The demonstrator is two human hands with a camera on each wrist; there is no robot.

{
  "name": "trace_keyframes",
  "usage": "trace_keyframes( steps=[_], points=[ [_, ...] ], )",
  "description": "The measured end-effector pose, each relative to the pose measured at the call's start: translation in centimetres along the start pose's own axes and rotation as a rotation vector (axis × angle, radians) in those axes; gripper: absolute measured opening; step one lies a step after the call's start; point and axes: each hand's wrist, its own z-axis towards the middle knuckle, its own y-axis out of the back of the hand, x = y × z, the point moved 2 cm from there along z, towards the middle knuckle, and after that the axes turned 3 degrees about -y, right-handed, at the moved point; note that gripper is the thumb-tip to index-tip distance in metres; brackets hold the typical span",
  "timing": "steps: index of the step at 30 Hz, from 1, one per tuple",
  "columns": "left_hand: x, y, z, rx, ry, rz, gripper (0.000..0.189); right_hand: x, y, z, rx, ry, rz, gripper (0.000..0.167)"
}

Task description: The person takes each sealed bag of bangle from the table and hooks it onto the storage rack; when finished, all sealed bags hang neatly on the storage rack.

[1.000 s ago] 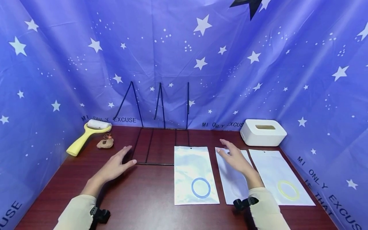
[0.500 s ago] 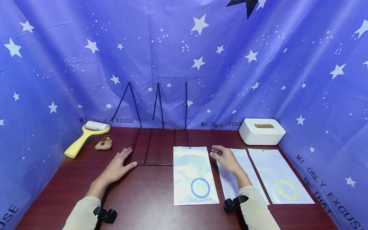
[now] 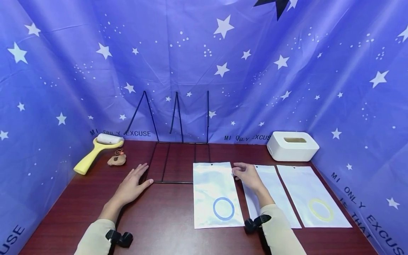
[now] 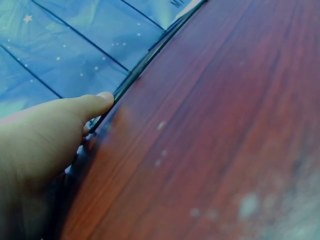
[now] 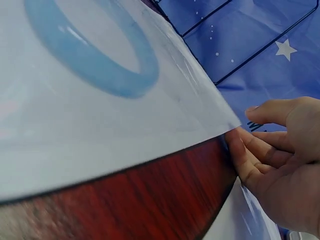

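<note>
A white zip pouch (image 3: 215, 182) with a blue ring (image 3: 224, 209) showing through it lies over the right front part of a black wire rack (image 3: 165, 182). At the pouch's upper right edge is my right hand (image 3: 250, 176). In the right wrist view, its fingertips (image 5: 234, 140) touch the pouch's corner from below, while the thumb stays apart above. My left hand (image 3: 127, 187) rests by the rack's front left corner, fingers extended. The left wrist view has the thumb (image 4: 102, 100) against the rack's bar; the other fingers are mostly hidden.
A second white pouch (image 3: 277, 198) lies partly under the right forearm. Farther right is a pouch (image 3: 306, 187) with a yellow ring (image 3: 320, 210). Behind them stands a white tissue box (image 3: 293, 147). A yellow lint roller (image 3: 92, 154) and a small brown corded object (image 3: 117, 160) lie at left.
My right hand has moved left and down from above the second pouch to the blue-ring pouch's edge. The left hand has shifted slightly against the rack's corner.
</note>
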Motion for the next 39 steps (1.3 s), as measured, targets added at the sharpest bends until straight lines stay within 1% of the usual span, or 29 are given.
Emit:
trace_keyframes(
  steps=[4,7,9,13,16,20,25,33,36,39],
  points=[
    [0.0,0.0,0.0,-0.002,0.003,0.01,0.071,0.0,-0.3,0.1,-0.011,-0.034,0.029,0.045],
    [-0.1,0.0,0.0,0.001,0.008,0.015,0.071,0.1,-0.4,0.1,-0.035,-0.054,0.047,0.04],
    [-0.1,0.0,0.0,0.004,0.013,0.017,0.071,0.4,-0.5,0.0,-0.049,-0.048,0.049,0.035],
    [-0.2,0.1,0.1,0.003,0.017,0.016,0.071,1.1,-0.6,-0.5,-0.075,-0.005,0.059,0.025],
    [-0.2,0.2,0.1,-0.002,0.012,0.018,0.071,1.7,-0.7,-1.1,-0.09,0.022,0.079,0.023],
    [-0.1,0.1,0.0,-0.007,0.012,0.015,0.071,2.5,-0.7,-1.9,-0.107,0.055,0.105,0.024],
    [-0.1,0.0,0.0,0.005,0.018,0.015,0.072,3.6,-0.4,-3.2,-0.148,0.108,0.141,0.023],
    [-0.1,0.0,0.1,0.001,0.02,0.015,0.071,6.0,-0.4,-5.1,-0.179,0.189,0.18,0.026],
    [-0.1,0.0,0.0,0.0,0.022,0.014,0.071,7.0,-0.6,-5.8,-0.186,0.22,0.218,0.026],
    [0.0,0.0,-0.1,-0.003,0.02,0.01,0.071,7.9,-0.9,-6.3,-0.193,0.255,0.279,0.024]
  ],
)
